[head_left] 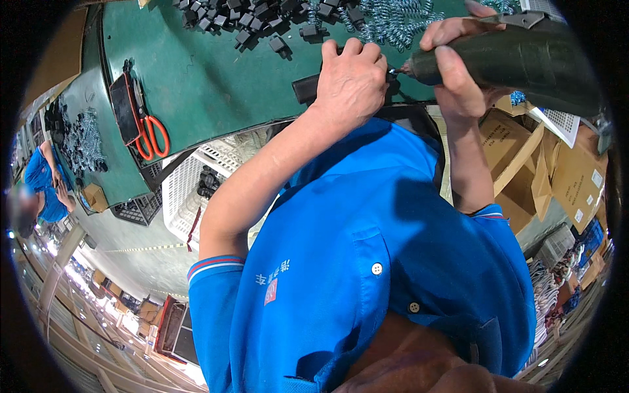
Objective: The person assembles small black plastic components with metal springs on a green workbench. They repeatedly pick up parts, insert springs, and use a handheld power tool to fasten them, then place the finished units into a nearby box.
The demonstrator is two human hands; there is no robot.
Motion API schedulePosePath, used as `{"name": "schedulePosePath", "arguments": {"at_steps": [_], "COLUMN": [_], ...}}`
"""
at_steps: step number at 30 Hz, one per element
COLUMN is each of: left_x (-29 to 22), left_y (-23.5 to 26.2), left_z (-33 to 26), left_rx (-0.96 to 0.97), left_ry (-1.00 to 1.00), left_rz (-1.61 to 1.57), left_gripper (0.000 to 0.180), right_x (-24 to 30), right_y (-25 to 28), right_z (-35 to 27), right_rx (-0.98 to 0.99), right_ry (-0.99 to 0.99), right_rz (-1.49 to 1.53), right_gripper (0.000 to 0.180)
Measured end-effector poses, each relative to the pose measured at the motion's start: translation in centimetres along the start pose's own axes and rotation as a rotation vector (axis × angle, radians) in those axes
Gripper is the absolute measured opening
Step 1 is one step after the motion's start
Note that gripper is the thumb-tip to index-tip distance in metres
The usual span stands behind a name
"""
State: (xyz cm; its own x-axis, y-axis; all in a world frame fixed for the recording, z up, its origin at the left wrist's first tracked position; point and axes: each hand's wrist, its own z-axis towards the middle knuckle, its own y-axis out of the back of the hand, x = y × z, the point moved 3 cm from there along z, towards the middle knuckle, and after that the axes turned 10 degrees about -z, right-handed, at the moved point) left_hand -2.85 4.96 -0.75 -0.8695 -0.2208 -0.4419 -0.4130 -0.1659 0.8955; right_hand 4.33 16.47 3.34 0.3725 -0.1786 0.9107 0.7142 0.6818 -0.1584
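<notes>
My left hand (pixel 352 82) presses down on a small black plastic part (pixel 305 88) at the near edge of the green worktable (pixel 209 78). My right hand (pixel 458 72) grips a dark green electric screwdriver (pixel 517 62), whose metal tip points left and touches the part just beside my left fingers. Both forearms rise from my blue polo shirt, which fills the lower middle of the view.
Several small black parts (pixel 242 16) and a heap of coiled springs (pixel 393 19) lie at the table's far side. Red-handled scissors (pixel 152 134) and a black flat object (pixel 123 108) lie left. A white crate (pixel 190 190) sits below; cardboard boxes (pixel 557 170) stand right. Another person in blue (pixel 42 190) works far left.
</notes>
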Motion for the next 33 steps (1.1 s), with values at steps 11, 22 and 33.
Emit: {"name": "schedulePosePath", "arguments": {"at_steps": [11, 22, 33], "left_x": [0.1, 0.1, 0.6], "left_y": [0.0, 0.2, 11.4], "left_z": [-0.1, -0.1, -6.9], "left_rx": [0.003, -0.022, -0.210], "left_ry": [0.014, 0.003, 0.202], "left_rz": [-0.031, -0.076, -0.130], "left_gripper": [0.037, 0.032, 0.045], "right_x": [-0.8, 1.0, 0.7], "right_y": [1.1, 9.8, 17.1], "right_z": [1.4, 2.0, 2.9], "right_rx": [0.512, -0.001, -0.021], "right_ry": [0.094, -0.504, -0.434], "right_rz": [-0.052, -0.489, -1.259], "right_gripper": [0.068, 0.049, 0.030]}}
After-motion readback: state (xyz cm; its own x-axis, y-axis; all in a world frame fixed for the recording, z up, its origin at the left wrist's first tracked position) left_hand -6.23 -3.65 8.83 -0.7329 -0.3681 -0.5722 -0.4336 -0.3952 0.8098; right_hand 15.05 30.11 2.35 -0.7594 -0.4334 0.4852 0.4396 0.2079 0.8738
